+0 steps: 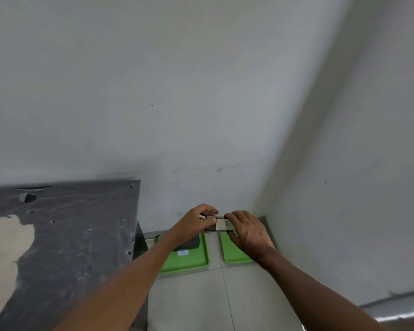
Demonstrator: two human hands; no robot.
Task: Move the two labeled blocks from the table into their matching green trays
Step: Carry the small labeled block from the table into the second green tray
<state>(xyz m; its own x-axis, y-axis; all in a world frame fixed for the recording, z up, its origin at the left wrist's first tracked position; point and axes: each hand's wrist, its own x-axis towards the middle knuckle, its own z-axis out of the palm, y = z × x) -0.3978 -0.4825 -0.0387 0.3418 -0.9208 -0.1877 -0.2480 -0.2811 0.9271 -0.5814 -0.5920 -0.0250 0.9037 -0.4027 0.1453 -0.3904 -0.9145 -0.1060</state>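
Both my hands hold one dark block (222, 225) with a pale label marked "B", up in the air above the two green trays on the floor. My left hand (196, 223) grips its left end, my right hand (246, 229) covers its right end. The left green tray (191, 265) carries a dark block (189, 244), partly hidden by my left forearm, and a small white label (182, 252). The right green tray (234, 254) lies under my right hand and is mostly hidden; what it holds cannot be seen.
A worn dark grey table (58, 235) with peeled patches stands at the left, its corner close to the left tray. The trays lie on pale floor tiles (201, 299) in a corner between two white walls. A grey metal edge (402, 309) shows at bottom right.
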